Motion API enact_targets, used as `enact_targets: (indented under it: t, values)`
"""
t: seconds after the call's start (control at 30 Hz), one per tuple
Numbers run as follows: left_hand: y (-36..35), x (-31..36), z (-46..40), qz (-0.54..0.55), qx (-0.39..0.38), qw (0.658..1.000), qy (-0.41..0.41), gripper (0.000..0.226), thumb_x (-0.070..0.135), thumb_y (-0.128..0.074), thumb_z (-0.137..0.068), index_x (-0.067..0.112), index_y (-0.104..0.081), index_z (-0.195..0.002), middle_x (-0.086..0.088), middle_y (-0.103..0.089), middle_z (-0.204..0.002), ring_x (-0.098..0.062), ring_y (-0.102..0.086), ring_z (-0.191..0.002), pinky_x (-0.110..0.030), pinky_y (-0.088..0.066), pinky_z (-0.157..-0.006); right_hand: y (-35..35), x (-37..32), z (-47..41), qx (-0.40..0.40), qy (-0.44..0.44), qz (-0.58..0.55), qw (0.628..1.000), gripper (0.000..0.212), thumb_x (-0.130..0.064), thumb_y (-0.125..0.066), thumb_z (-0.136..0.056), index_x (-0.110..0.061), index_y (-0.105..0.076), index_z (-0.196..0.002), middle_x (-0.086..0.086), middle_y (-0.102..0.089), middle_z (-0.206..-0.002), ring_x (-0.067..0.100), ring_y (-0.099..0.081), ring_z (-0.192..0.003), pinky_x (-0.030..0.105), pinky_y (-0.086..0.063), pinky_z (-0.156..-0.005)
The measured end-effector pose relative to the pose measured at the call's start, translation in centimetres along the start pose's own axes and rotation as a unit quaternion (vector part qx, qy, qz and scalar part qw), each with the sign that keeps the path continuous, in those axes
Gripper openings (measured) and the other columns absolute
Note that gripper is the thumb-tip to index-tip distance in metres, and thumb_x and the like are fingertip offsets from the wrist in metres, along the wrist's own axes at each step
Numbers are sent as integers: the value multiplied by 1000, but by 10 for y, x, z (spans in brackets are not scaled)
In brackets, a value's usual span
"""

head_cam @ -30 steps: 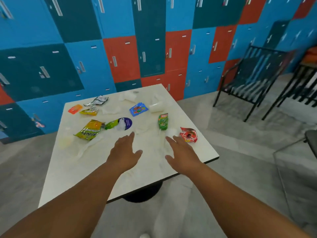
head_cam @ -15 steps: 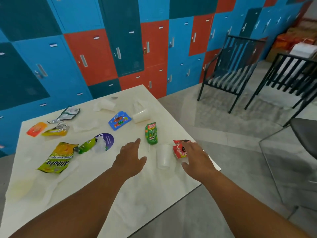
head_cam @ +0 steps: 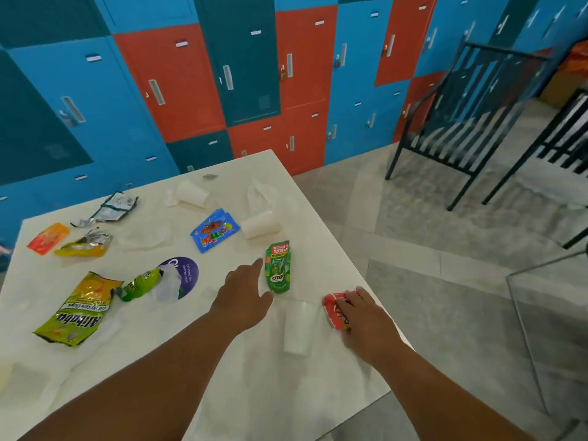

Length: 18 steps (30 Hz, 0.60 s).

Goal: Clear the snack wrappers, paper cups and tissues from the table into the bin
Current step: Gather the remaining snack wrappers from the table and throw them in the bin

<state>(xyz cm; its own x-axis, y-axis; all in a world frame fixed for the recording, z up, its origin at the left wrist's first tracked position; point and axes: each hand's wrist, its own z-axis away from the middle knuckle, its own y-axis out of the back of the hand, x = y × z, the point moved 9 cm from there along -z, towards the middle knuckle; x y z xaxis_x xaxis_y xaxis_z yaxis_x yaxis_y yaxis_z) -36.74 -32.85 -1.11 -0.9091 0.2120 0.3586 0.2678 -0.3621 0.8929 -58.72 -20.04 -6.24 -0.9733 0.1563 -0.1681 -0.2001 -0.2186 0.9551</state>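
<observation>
One white table [head_cam: 222, 393]. Eight snack wrappers: largest yellow-green bag [head_cam: 78, 308] at 9 o'clock, green Milo pack [head_cam: 279, 265] centre, red wrapper [head_cam: 334, 308] at 3 o'clock. Three paper cups, nearest [head_cam: 296, 326] lying between hands. Tissues: several, count unclear. Left hand [head_cam: 243, 292] spread flat, empty, beside Milo pack. Right hand [head_cam: 362, 316] now curled onto red wrapper; previously just beside it. No bin visible.

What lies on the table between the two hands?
In the head view, a white paper cup lies on its side between the left hand and right hand.
</observation>
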Motion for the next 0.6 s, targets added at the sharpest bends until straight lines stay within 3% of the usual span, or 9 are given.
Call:
enact_targets:
  t: [0.1,0.27,0.47,0.6]
  values:
    - [-1,13,-14,5,15,1000,-4,73,46,-57,-94,27,-23,-155,-4,-44,-145,-25,-38,-134,-43,-42,-104,9,4,-8,25,0,-9,1000,42,-26,-50,-93,-34,-61,-133,-17,-59,-135,13,-42,-138,27,-48,-96]
    - [-8,34,-33,-3,44,999,25,66,53,-52,-92,23,-33,-149,-7,-50,-128,-27,-45,-121,-43,-47,-96,32,7,-20,62,27,-30,997,34,-24,-50,-94,-35,-68,-121,-17,-68,-112,8,-51,-116,23,-48,-86]
    - [-23,42,-61,-62,39,993,89,75,72,-53,-83,26,-35,-140,-7,-50,-125,-27,-45,-119,-42,-42,-95,68,3,-37,78,85,-83,990,36,-21,-55,-94,-36,-70,-122,-14,-69,-108,9,-53,-113,24,-48,-85]
    - [-33,30,-72,-61,10,988,140,69,55,-59,-84,29,-32,-142,-6,-51,-122,-25,-46,-117,-41,-42,-92,85,4,-48,79,100,-104,986,45,-13,-58,-84,-38,-71,-118,-15,-65,-99,7,-54,-105,21,-43,-77]
